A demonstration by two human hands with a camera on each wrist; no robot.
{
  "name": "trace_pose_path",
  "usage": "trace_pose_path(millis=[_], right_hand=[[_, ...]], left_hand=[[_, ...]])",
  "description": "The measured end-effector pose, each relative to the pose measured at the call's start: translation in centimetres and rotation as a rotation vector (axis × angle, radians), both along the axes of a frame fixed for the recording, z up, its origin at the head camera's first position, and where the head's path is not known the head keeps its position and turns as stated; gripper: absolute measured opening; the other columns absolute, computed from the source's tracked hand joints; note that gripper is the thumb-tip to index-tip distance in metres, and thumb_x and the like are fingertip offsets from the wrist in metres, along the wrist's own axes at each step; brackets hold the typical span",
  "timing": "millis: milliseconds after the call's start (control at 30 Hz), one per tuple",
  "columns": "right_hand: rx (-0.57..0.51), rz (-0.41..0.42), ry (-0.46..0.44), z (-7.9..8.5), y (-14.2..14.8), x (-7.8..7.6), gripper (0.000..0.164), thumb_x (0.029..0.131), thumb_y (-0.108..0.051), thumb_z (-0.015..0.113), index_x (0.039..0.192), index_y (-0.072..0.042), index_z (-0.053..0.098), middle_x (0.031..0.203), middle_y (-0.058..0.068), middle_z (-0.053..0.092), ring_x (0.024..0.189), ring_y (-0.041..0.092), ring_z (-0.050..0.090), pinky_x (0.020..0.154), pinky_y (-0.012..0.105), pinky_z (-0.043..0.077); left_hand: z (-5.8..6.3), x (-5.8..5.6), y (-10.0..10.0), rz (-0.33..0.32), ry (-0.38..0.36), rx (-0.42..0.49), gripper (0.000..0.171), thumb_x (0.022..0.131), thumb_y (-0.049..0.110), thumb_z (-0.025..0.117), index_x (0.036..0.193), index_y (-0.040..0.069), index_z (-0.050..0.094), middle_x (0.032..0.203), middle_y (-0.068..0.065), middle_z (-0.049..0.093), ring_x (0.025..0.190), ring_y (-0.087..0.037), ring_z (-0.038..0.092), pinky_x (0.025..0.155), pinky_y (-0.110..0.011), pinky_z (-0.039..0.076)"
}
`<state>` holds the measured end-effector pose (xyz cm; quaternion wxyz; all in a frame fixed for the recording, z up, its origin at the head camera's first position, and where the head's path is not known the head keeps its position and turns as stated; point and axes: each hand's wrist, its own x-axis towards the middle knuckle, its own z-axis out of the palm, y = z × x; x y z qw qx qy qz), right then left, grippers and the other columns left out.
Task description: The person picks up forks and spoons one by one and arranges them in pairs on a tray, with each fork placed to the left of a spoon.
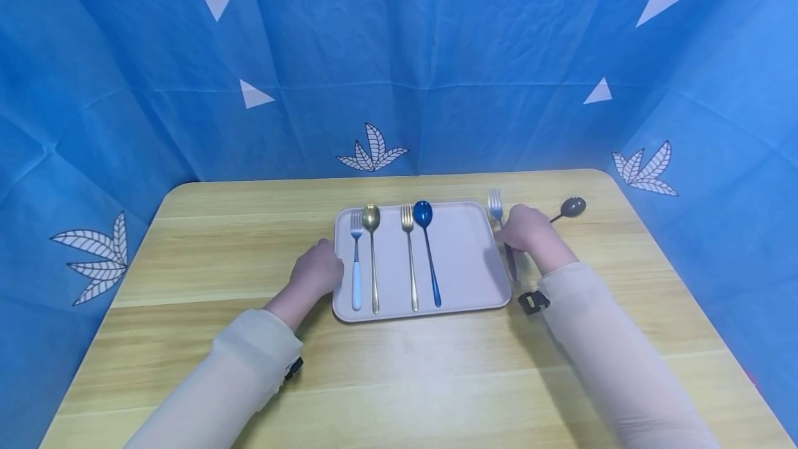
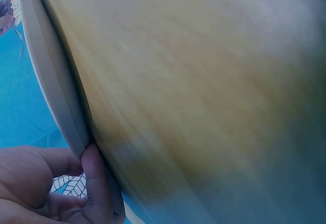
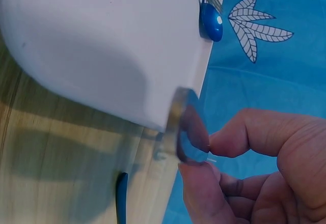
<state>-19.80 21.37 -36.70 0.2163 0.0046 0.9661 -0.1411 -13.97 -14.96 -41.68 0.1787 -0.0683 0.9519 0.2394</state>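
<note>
My left hand (image 1: 316, 270) grips the left rim of a pale tray (image 1: 467, 255); in the left wrist view its thumb and fingers pinch the tray's edge (image 2: 53, 76). Just past the right rim, my right hand (image 1: 530, 233) pinches a silver fork (image 1: 495, 205), its tines pointing away from me. The right wrist view shows the fork's handle (image 3: 178, 124) end-on between thumb and finger, tilted close beside the rim. Lying lengthwise on the tray, from left to right, are a fork with a light blue handle (image 1: 357, 286), a gold spoon (image 1: 370, 218), a gold fork (image 1: 408, 219) and a blue spoon (image 1: 423, 213).
A dark spoon (image 1: 573, 207) lies on the wooden table (image 1: 405, 380) beyond the right hand, its handle partly hidden by that hand. A blue cloth (image 1: 436, 54) with white triangles and leaf prints hangs behind the table and along both sides.
</note>
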Motion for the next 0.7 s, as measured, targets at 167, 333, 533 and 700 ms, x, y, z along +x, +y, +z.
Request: trace_pose_path(millis=[167,333,533,700], right_hand=[[-0.004,-0.014,-0.004,-0.2,-0.2,0.0,0.021,0.088,-0.022,0.063,0.079,-0.003,0.064,0.063,0.006,0.063,0.054,0.016,0.056,0.060,0.033,0.045],[-0.009,-0.024,-0.006,-0.3,-0.4,0.1,0.022,0.088,-0.023,0.064,0.079,-0.003,0.065,0.065,0.006,0.064,0.056,0.018,0.057,0.061,0.034,0.046],[-0.029,-0.027,0.006,-0.5,-0.7,0.3,0.021,0.088,-0.022,0.064,0.078,-0.003,0.064,0.064,0.006,0.063,0.054,0.017,0.057,0.058,0.033,0.046],[-0.045,-0.045,0.000,-0.6,-1.2,0.4,0.022,0.088,-0.022,0.067,0.085,-0.001,0.065,0.069,0.007,0.064,0.056,0.016,0.057,0.056,0.030,0.046]], left_hand=[[-0.1,0.0,0.0,0.000,0.003,-0.001,0.040,0.098,0.011,0.041,0.128,-0.015,0.045,0.106,-0.023,0.061,0.087,-0.033,0.059,0.076,-0.044,0.051],[-0.1,0.0,-0.1,-0.008,0.008,-0.006,0.040,0.098,0.011,0.041,0.128,-0.015,0.045,0.106,-0.023,0.060,0.087,-0.033,0.059,0.075,-0.044,0.051],[-0.1,0.0,-0.1,-0.010,0.011,-0.009,0.041,0.099,0.012,0.041,0.129,-0.016,0.045,0.107,-0.024,0.060,0.086,-0.033,0.059,0.074,-0.044,0.051],[-0.2,-0.1,-0.1,-0.005,0.004,-0.005,0.045,0.099,0.012,0.040,0.134,-0.017,0.041,0.113,-0.027,0.060,0.091,-0.034,0.060,0.080,-0.047,0.052]])
